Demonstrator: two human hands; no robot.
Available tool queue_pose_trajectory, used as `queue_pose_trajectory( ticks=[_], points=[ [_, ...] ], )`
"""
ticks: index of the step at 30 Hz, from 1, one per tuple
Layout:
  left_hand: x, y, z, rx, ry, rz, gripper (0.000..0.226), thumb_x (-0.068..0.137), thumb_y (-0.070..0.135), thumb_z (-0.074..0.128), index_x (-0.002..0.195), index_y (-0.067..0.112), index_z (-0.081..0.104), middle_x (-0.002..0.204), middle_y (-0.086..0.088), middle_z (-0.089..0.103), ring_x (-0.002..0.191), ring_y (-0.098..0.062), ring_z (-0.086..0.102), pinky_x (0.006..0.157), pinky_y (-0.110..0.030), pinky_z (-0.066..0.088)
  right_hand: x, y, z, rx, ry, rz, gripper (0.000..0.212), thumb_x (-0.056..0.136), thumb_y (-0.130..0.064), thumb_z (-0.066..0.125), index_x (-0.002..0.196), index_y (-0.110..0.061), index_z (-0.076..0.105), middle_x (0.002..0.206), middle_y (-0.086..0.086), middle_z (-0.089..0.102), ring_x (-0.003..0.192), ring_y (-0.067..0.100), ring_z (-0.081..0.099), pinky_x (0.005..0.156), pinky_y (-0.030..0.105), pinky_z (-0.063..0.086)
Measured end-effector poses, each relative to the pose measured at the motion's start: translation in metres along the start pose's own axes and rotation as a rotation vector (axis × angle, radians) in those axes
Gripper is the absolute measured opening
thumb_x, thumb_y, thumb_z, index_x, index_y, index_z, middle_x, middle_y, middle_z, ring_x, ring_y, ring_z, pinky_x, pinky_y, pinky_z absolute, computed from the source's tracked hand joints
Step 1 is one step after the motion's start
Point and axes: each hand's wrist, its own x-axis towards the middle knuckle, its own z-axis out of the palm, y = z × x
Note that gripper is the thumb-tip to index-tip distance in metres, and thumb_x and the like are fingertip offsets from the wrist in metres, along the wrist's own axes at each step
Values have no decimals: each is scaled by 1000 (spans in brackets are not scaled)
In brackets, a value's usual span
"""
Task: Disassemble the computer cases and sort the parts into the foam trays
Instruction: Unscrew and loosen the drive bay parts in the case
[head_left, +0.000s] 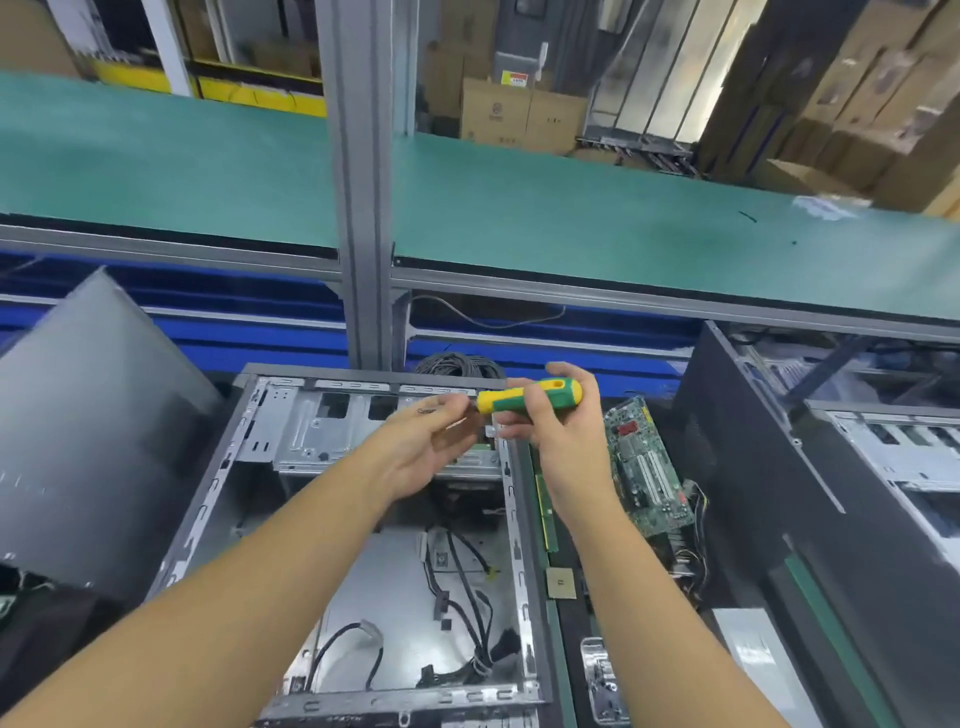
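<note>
Yellow-green screwdriver (535, 395) in right hand (558, 447) (left hand (421, 447) hides shaft).

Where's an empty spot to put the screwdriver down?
The green shelf behind the grey post is mostly bare on both sides. Inside the open case, a bare metal patch lies between its left wall and the black cables. Right of the case is crowded: circuit board, chip, wires.

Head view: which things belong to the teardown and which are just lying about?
In the job: open grey metal computer case, yellow-and-green-handled screwdriver gripped by right hand, left hand at its tip, green motherboard beside the case.
Lying about: teal belt, brown cardboard boxes, coiled black cable behind the case.
</note>
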Motion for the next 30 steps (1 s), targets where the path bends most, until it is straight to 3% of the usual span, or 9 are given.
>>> queue_pose_trajectory(
  ticks=[4, 8, 13, 15, 18, 23, 30],
  points=[
    [9, 24, -36, 903, 179, 266, 10, 87, 26, 74, 97, 25, 73, 93, 9, 76, 93, -10, 71, 83, -29, 56, 31, -21, 16, -410, 73, -141, 26, 98, -29, 62, 115, -30, 42, 85, 4, 69, 59, 20, 68, 54, 31, 56],
    [19, 32, -63, 1328, 189, 348, 25, 94, 19, 65, 118, 26, 70, 106, 10, 71, 92, -4, 65, 82, -22, 52, 51, -20, 39, -754, -96, -114, 28, 100, -36, 59, 113, -38, 34, 86, 3, 65, 67, 20, 68, 61, 44, 59],
    [32, 22, -68, 1403, 126, 370, 29, 94, 13, 65, 122, 17, 69, 105, 4, 71, 89, -9, 63, 83, -20, 47, 60, 0, 56, -771, -184, -41, 31, 102, -34, 56, 122, -29, 34, 86, 8, 66, 73, 28, 67, 68, 53, 56],
    [36, 20, -68, 1417, 114, 390, 25, 93, 14, 66, 117, 17, 72, 100, 3, 70, 82, -10, 61, 78, -25, 49, 65, 5, 57, -757, -182, -19, 32, 102, -35, 56, 123, -28, 34, 87, 9, 66, 74, 28, 68, 68, 53, 57],
    [41, 17, -68, 1425, 136, 410, 19, 93, 16, 66, 110, 17, 74, 98, 1, 70, 86, -14, 61, 83, -32, 50, 70, 11, 58, -769, -206, -15, 30, 101, -35, 56, 121, -27, 35, 87, 7, 66, 75, 28, 68, 70, 53, 58],
    [50, 11, -69, 1388, 200, 430, 16, 93, 20, 66, 107, 20, 75, 91, 11, 67, 82, -5, 58, 69, -13, 39, 77, 14, 57, -780, -238, -34, 28, 101, -35, 57, 117, -34, 33, 91, 6, 65, 77, 24, 68, 71, 50, 59],
    [53, 10, -74, 1350, 181, 428, 16, 91, 17, 68, 105, 22, 76, 96, 10, 71, 80, 3, 58, 75, -11, 44, 86, 6, 69, -941, -364, -103, 35, 98, -40, 60, 118, -27, 34, 90, 5, 63, 75, 25, 67, 66, 47, 59]
  ],
)
